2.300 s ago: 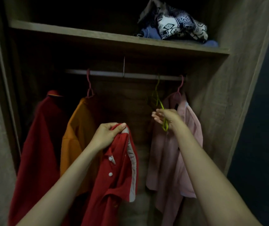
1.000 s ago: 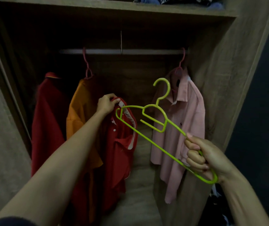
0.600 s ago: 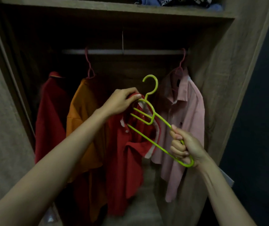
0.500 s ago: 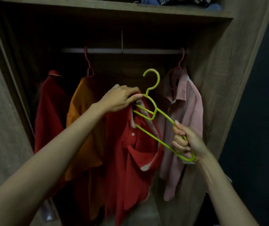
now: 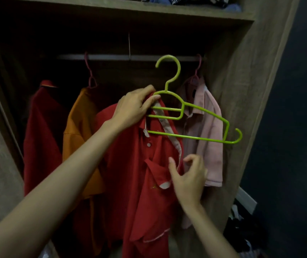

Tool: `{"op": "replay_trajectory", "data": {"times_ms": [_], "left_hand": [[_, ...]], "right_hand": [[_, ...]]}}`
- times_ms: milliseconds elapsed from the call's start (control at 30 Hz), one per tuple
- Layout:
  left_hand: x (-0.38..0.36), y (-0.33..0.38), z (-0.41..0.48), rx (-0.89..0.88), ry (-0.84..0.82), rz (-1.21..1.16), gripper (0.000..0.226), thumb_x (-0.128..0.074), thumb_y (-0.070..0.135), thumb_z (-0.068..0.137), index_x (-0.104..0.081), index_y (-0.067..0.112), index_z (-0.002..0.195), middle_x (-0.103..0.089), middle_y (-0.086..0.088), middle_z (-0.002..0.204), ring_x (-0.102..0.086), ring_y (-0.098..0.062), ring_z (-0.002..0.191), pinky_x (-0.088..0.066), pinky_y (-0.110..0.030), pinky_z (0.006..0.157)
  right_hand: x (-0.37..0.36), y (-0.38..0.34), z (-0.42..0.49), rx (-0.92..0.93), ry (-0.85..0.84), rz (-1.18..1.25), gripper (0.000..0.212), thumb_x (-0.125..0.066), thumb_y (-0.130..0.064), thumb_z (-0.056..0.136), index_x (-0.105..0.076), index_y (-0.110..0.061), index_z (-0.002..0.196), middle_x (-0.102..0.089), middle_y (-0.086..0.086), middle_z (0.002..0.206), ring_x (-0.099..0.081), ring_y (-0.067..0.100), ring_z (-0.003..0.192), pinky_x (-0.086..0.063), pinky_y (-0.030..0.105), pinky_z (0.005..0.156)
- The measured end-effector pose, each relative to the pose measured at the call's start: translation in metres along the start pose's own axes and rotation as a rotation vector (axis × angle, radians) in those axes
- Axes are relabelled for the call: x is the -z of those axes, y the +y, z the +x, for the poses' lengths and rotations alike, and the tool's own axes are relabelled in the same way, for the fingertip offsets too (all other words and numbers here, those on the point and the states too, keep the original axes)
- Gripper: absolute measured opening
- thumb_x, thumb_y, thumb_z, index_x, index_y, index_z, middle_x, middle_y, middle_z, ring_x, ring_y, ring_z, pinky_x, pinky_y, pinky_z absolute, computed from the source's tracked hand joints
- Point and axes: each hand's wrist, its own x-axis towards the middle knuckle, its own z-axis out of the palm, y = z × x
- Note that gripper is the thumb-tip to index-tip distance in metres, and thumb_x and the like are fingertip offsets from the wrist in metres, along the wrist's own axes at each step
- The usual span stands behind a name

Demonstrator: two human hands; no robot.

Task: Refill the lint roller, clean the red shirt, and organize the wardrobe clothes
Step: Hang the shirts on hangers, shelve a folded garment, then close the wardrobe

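A red polo shirt (image 5: 141,175) with a pale placket hangs from my left hand (image 5: 134,108), which pinches its collar together with the left end of a lime green hanger (image 5: 190,116). The hanger's left arm is inside the shirt's neck; its right arm sticks out bare to the right. My right hand (image 5: 188,177) is lower, fingers apart, touching the shirt's open front edge and folded-over collar flap. All this is held in front of the open wardrobe, below the rail (image 5: 126,57).
On the rail hang a dark red shirt (image 5: 41,135), an orange shirt (image 5: 80,138) and a pink shirt (image 5: 210,135) on pink hangers. Folded patterned clothes (image 5: 190,0) lie on the top shelf (image 5: 123,6). The wardrobe's right wall (image 5: 249,90) is close. Dark clothes (image 5: 242,229) lie on the floor at right.
My right hand took the green hanger off the rail, brought it to the red shirt and pushed one arm into the neck, then let go and dropped to the shirt's front.
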Motion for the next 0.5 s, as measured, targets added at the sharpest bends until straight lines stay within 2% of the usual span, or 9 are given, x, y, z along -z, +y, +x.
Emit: {"op": "replay_trajectory", "data": {"times_ms": [100, 167, 267, 333, 400, 433, 500], "left_hand": [[0.011, -0.004, 0.001, -0.007, 0.026, -0.063, 0.029, -0.042, 0.047, 0.097, -0.054, 0.021, 0.099, -0.056, 0.007, 0.082, -0.058, -0.016, 0.077, -0.044, -0.034, 0.063], [0.018, -0.017, -0.001, -0.03, 0.022, -0.106, 0.028, -0.045, 0.044, 0.097, -0.056, 0.018, 0.098, -0.058, 0.004, 0.08, -0.056, -0.012, 0.072, -0.042, -0.032, 0.064], [0.023, -0.047, -0.011, -0.089, -0.051, -0.151, 0.023, -0.055, 0.035, 0.095, -0.06, 0.013, 0.098, -0.059, 0.005, 0.083, -0.053, 0.001, 0.072, -0.04, -0.02, 0.067], [0.02, -0.067, -0.019, -0.117, -0.138, -0.157, 0.027, -0.056, 0.039, 0.094, -0.061, 0.014, 0.104, -0.062, 0.004, 0.091, -0.057, 0.002, 0.081, -0.046, -0.021, 0.074], [0.013, -0.08, -0.024, -0.151, -0.191, -0.128, 0.034, -0.051, 0.046, 0.094, -0.06, 0.017, 0.111, -0.063, 0.001, 0.097, -0.062, -0.011, 0.087, -0.051, -0.032, 0.077], [0.008, -0.083, -0.026, -0.164, -0.195, -0.095, 0.037, -0.047, 0.048, 0.094, -0.059, 0.019, 0.113, -0.062, -0.001, 0.098, -0.062, -0.015, 0.087, -0.052, -0.035, 0.075], [0.002, -0.082, -0.028, -0.182, -0.177, -0.008, 0.041, -0.041, 0.051, 0.095, -0.058, 0.021, 0.116, -0.057, -0.001, 0.094, -0.06, -0.018, 0.08, -0.05, -0.033, 0.066]], "right_hand": [[-0.02, 0.027, -0.003, -0.228, -0.219, -0.134, 0.041, -0.074, -0.038, 0.071, -0.049, -0.019, 0.098, -0.06, -0.003, 0.092, -0.06, 0.023, 0.09, -0.044, 0.042, 0.081], [-0.016, 0.046, 0.008, -0.269, -0.347, -0.164, 0.034, -0.073, -0.028, 0.071, -0.057, -0.017, 0.099, -0.066, 0.0, 0.093, -0.063, 0.026, 0.092, -0.047, 0.041, 0.079], [0.007, 0.066, 0.039, -0.371, -0.431, -0.126, 0.022, -0.073, -0.02, 0.072, -0.064, -0.019, 0.092, -0.07, 0.002, 0.086, -0.066, 0.026, 0.087, -0.05, 0.035, 0.075], [0.026, 0.07, 0.063, -0.346, -0.484, -0.111, 0.019, -0.073, -0.012, 0.074, -0.068, -0.017, 0.091, -0.068, 0.0, 0.081, -0.065, 0.019, 0.081, -0.046, 0.025, 0.07], [0.043, 0.069, 0.084, -0.257, -0.552, -0.115, 0.016, -0.071, -0.007, 0.074, -0.069, -0.017, 0.086, -0.067, -0.002, 0.077, -0.061, 0.012, 0.073, -0.04, 0.01, 0.06], [0.05, 0.068, 0.093, -0.215, -0.593, -0.129, 0.016, -0.07, -0.006, 0.074, -0.07, -0.018, 0.083, -0.067, -0.003, 0.075, -0.06, 0.01, 0.069, -0.039, 0.007, 0.059], [0.061, 0.065, 0.105, -0.165, -0.655, -0.186, 0.013, -0.069, -0.008, 0.075, -0.069, -0.02, 0.079, -0.067, -0.004, 0.072, -0.058, 0.006, 0.066, -0.039, 0.007, 0.058]]}}
